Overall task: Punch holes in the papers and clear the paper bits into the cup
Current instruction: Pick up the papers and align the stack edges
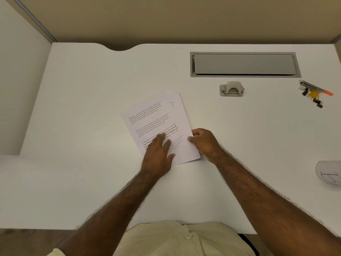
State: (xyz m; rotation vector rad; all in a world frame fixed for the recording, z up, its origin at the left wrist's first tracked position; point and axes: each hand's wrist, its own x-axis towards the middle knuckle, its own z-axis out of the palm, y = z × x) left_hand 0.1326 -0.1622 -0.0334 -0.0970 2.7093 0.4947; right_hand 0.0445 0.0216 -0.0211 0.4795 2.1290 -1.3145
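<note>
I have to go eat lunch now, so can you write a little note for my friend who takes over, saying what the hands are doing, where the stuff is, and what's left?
Left hand: flat on the papers, fingers straight, pressing.
Right hand: pinches the papers' right edge.
The papers lie fanned and unaligned at mid-desk.
Hole punch: untouched, beyond the papers to the right.
Cup: at the desk's right edge, partly out of frame.
Done: nothing punched yet; no paper bits visible.
Left: square the stack, punch holes, clear the bits into the cup.
</note>
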